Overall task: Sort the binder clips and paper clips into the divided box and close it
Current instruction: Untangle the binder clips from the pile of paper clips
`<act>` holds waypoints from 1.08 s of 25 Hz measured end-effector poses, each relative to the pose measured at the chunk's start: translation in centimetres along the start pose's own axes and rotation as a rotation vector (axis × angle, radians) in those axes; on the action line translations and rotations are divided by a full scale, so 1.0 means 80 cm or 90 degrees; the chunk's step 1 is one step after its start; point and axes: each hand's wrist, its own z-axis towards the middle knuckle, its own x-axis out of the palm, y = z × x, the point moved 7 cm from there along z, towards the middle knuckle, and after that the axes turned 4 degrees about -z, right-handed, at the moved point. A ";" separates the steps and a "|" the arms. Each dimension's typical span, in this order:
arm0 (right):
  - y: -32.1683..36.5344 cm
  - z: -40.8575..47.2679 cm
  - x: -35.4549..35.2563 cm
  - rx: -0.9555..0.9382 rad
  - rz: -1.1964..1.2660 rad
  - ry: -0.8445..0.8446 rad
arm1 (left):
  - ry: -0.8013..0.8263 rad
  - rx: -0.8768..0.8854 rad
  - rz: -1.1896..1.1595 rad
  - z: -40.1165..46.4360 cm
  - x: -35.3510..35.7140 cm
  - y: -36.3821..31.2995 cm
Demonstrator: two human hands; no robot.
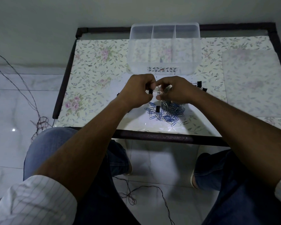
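A clear divided box point(164, 51) with three compartments stands open at the table's far middle. My left hand point(139, 92) pinches a black binder clip point(151, 92) with silver wire handles. My right hand point(175, 90) touches the clip's handle and holds a tangle of paper clips point(166, 88) above the table. Below both hands lies a heap of blue and silver paper clips point(169, 114) with another black binder clip point(157, 109) in it. More black binder clips point(200, 86) lie just right of my right hand.
The box's translucent lid point(253, 82) lies flat on the right side of the flowered table point(91, 75). A loose paper clip point(184, 122) sits near the front edge. Thin wires trail on the tiled floor at left and between my knees.
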 end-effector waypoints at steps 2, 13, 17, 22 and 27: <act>-0.001 -0.001 -0.001 0.007 0.030 0.027 | -0.008 0.008 -0.023 0.000 0.001 -0.005; -0.003 -0.008 -0.034 -0.012 0.091 -0.097 | -0.081 -0.147 -0.099 0.004 -0.011 0.017; -0.007 -0.004 -0.035 -0.008 0.156 -0.113 | -0.096 -0.223 -0.186 0.004 -0.013 0.031; -0.010 -0.002 -0.027 0.044 0.375 -0.065 | -0.122 -0.285 -0.318 0.003 -0.014 0.043; -0.011 -0.002 -0.027 0.074 0.488 -0.085 | -0.104 -0.302 -0.378 0.003 -0.010 0.042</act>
